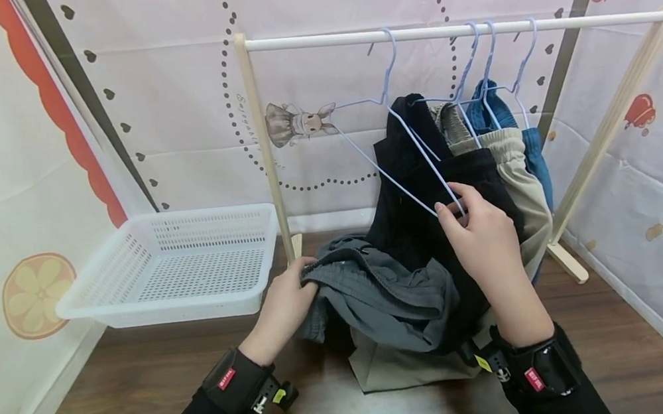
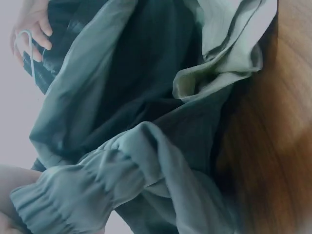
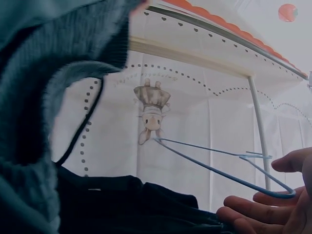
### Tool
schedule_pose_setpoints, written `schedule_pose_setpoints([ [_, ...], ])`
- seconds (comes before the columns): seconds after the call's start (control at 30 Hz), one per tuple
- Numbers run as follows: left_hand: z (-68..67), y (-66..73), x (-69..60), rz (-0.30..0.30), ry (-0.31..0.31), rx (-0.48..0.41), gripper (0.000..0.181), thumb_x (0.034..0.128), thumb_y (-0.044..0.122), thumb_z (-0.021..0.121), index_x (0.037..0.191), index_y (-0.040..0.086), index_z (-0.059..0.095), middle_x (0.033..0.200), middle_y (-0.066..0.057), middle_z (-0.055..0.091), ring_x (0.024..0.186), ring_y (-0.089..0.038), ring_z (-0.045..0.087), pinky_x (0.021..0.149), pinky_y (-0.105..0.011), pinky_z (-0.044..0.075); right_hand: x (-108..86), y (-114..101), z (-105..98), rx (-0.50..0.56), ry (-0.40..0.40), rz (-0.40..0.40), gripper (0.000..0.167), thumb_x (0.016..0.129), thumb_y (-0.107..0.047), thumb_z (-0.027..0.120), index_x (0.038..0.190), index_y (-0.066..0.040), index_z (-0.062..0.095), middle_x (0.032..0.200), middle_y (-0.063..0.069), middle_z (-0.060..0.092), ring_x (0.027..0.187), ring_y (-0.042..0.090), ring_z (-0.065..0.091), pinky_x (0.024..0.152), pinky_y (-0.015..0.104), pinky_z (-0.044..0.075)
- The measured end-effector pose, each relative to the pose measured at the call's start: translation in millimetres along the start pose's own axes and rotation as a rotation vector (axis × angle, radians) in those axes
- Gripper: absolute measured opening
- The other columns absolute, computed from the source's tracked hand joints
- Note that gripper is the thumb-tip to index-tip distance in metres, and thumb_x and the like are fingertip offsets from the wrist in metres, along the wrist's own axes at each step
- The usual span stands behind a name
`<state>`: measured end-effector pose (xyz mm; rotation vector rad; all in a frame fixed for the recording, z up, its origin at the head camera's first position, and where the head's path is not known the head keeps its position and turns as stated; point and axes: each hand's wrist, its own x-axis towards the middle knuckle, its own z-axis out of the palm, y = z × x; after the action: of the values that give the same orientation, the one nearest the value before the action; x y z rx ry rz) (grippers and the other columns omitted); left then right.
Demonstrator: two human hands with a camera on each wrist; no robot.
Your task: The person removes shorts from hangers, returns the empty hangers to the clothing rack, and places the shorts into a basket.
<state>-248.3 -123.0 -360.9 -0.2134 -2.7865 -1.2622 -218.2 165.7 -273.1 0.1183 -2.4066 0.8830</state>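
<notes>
My left hand (image 1: pixel 285 305) grips the edge of a dark grey pair of trousers (image 1: pixel 382 295), which lies bunched in front of the rack; a gathered elastic edge shows in the left wrist view. At the lower right corner of a light blue wire hanger (image 1: pixel 385 174) is my right hand (image 1: pixel 484 239). Its thumb and fingers stand apart around that corner in the right wrist view, and the wire touches the fingers (image 3: pixel 253 210). The hanger hooks over the rack's white rail (image 1: pixel 315 40), tilted, with no garment on its left end. Black trousers (image 1: pixel 410 153) hang just behind it.
Beige trousers (image 1: pixel 529 181) and blue garments (image 1: pixel 536 154) hang on more blue hangers to the right. A white perforated basket (image 1: pixel 186 312) stands left of the rack's wooden post (image 1: pixel 265 140). Beige cloth (image 1: pixel 406 363) reaches the brown wooden surface (image 1: pixel 162 376). Printed cloth walls surround the rack.
</notes>
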Motion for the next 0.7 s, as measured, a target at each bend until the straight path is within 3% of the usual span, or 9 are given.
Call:
schedule_pose_setpoints([
  [0.1,-2.9,5.4,-0.9,0.022,0.05,-0.04,0.037,0.097,0.014,0.05,0.134,0.016,0.055,0.058,-0.005,0.048,0.046,-0.016,0.038,0.051,-0.033,0.037,-1.8,2.5,1.8,0.012,-0.052,0.011,0.048,0.1,-0.038,0.052,0.136,-0.007,0.052,0.102,0.012,0.069,0.077,0.023,0.065,0.067,0.041,0.046],
  [0.17,-5.9,9.4,-0.6,0.035,0.084,-0.065,0.036,0.0967,0.015,0.05,0.132,0.018,0.056,0.067,-0.007,0.057,0.051,-0.018,0.042,0.056,-0.034,0.039,-2.6,4.2,3.4,0.021,-0.086,0.019,0.051,0.1,-0.039,0.052,0.138,-0.006,0.048,0.102,0.011,0.069,0.079,0.023,0.065,0.069,0.041,0.047],
  [0.27,-12.7,15.2,1.3,0.05,0.109,-0.122,0.037,0.0955,0.014,0.05,0.132,0.018,0.057,0.096,-0.011,0.066,0.066,-0.023,0.051,0.068,-0.037,0.043,-3.6,6.8,5.5,0.025,-0.131,0.03,0.055,0.099,-0.041,0.053,0.14,-0.005,0.045,0.103,0.012,0.069,0.08,0.025,0.063,0.069,0.041,0.047],
  [0.33,-18.3,18.9,2.5,0.062,0.12,-0.155,0.039,0.0944,0.013,0.05,0.132,0.017,0.057,0.121,-0.012,0.063,0.088,-0.026,0.057,0.081,-0.041,0.044,-4.3,8.9,7.4,0.022,-0.154,0.032,0.058,0.099,-0.043,0.053,0.142,-0.006,0.043,0.104,0.012,0.069,0.082,0.025,0.063,0.07,0.043,0.047],
  [0.4,-23.9,22.4,3.6,0.074,0.125,-0.196,0.04,0.0939,0.012,0.049,0.133,0.017,0.057,0.131,-0.01,0.058,0.106,-0.026,0.056,0.09,-0.045,0.042,-5.0,10.1,9.6,0.01,-0.173,0.031,0.058,0.098,-0.044,0.054,0.141,-0.006,0.044,0.105,0.012,0.069,0.083,0.025,0.065,0.07,0.044,0.048],
  [0.5,-31.9,28.7,5.0,0.087,0.137,-0.24,0.039,0.0945,0.013,0.048,0.133,0.017,0.056,0.134,-0.007,0.056,0.117,-0.023,0.052,0.096,-0.046,0.041,-6.1,11.0,14.0,-0.006,-0.194,0.028,0.059,0.098,-0.044,0.055,0.141,-0.006,0.045,0.104,0.01,0.069,0.083,0.023,0.065,0.071,0.044,0.048],
  [0.7,-48.2,40.4,9.8,0.069,0.161,-0.33,0.035,0.0968,0.018,0.05,0.131,0.02,0.058,0.126,-0.006,0.061,0.109,-0.022,0.058,0.094,-0.045,0.042,-7.4,9.7,20.0,-0.03,-0.25,0.033,0.056,0.097,-0.042,0.056,0.14,-0.007,0.048,0.102,0.007,0.067,0.083,0.021,0.065,0.072,0.042,0.048],
])
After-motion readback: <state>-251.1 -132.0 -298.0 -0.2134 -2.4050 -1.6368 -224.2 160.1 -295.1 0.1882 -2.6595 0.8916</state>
